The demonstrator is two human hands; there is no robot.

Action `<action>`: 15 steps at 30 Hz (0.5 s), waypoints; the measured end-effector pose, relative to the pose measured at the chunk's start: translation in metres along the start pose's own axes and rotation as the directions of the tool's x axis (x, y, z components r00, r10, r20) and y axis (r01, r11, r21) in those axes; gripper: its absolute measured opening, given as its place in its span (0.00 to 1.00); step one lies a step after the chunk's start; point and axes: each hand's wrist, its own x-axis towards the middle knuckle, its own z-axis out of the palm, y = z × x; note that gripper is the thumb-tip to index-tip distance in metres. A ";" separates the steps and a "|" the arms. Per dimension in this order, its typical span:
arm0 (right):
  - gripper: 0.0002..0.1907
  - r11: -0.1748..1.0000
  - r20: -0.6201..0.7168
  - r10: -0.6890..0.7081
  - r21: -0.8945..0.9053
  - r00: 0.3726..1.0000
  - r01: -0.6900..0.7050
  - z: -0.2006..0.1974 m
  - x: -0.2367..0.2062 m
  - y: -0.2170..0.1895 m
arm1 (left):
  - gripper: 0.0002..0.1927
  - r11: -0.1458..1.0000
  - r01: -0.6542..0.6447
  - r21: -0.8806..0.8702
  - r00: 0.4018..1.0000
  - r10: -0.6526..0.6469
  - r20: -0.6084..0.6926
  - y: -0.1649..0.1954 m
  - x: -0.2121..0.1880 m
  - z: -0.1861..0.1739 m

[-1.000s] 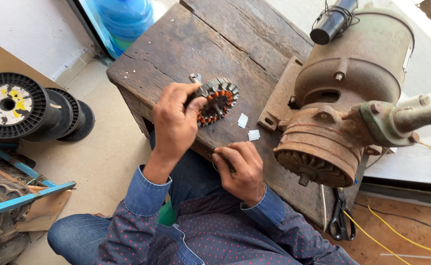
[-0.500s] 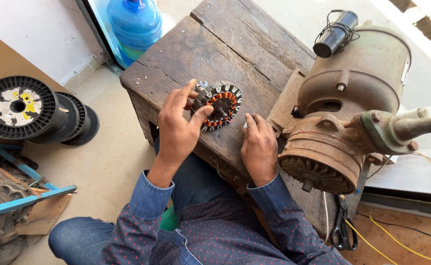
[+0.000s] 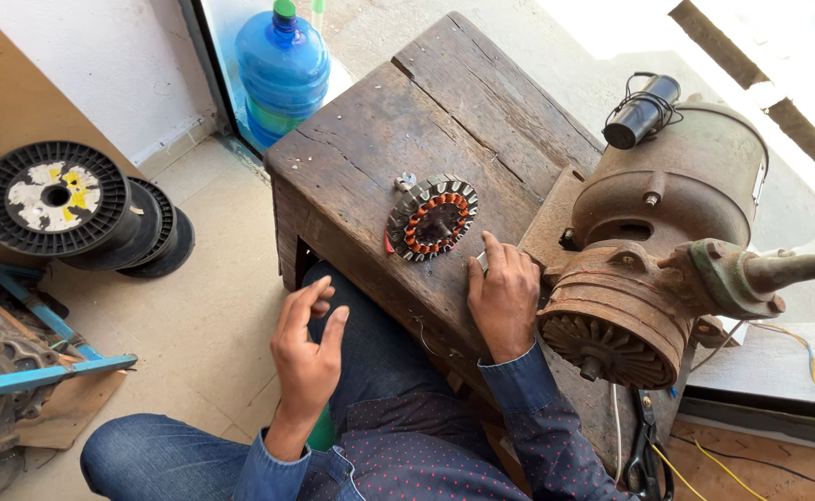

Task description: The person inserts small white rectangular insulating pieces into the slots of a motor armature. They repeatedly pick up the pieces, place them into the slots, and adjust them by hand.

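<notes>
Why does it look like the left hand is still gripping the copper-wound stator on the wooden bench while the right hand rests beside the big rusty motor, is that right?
Not quite. In the head view the left hand is empty, lifted off the wooden bench over the lap. The copper-wound stator lies alone on the bench. The right hand does rest beside the rusty motor.

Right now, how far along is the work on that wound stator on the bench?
The stator already carries copper coils and lies flat on the wooden bench. Neither hand holds it: the right hand rests on the bench beside the motor, the left hand hangs open off the bench. Whether winding remains can't be told.
</notes>
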 end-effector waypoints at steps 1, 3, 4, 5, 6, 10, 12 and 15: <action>0.22 1.000 -0.016 -0.006 0.003 1.000 0.006 -0.001 0.000 -0.001 | 0.19 1.000 0.011 0.010 1.000 -0.011 -0.007 -0.003 -0.006 -0.004; 0.22 1.000 -0.049 -0.003 0.020 0.999 0.004 -0.004 0.002 -0.006 | 0.19 0.999 0.026 0.028 1.000 -0.026 -0.017 -0.006 -0.016 -0.011; 0.22 0.999 -0.058 0.002 0.034 0.998 0.000 -0.008 0.003 -0.010 | 0.18 0.999 0.043 0.025 0.999 -0.043 -0.017 -0.006 -0.021 -0.013; 0.22 0.999 -0.068 0.008 0.048 0.998 -0.005 -0.013 0.002 -0.015 | 0.18 0.998 0.060 0.023 0.998 -0.059 -0.017 -0.005 -0.026 -0.015; 0.21 0.997 -0.078 -0.001 0.072 0.997 0.007 -0.018 0.001 -0.021 | 0.18 0.997 0.072 0.021 0.997 -0.072 -0.018 -0.004 -0.029 -0.016; 0.19 0.951 -0.110 -0.103 0.280 0.989 0.130 -0.041 -0.020 -0.060 | 0.16 0.998 0.062 -0.033 0.998 -0.061 0.020 0.009 -0.040 -0.019; 0.19 0.786 -0.021 -0.073 0.614 0.997 0.070 -0.044 -0.034 -0.083 | 0.17 0.994 0.031 -0.101 0.999 -0.028 0.029 0.017 -0.042 -0.022; 0.20 0.141 0.305 -0.068 0.945 0.950 -0.294 -0.034 -0.050 -0.114 | 0.18 0.986 -0.122 -0.117 0.992 0.119 -0.034 0.027 -0.046 -0.033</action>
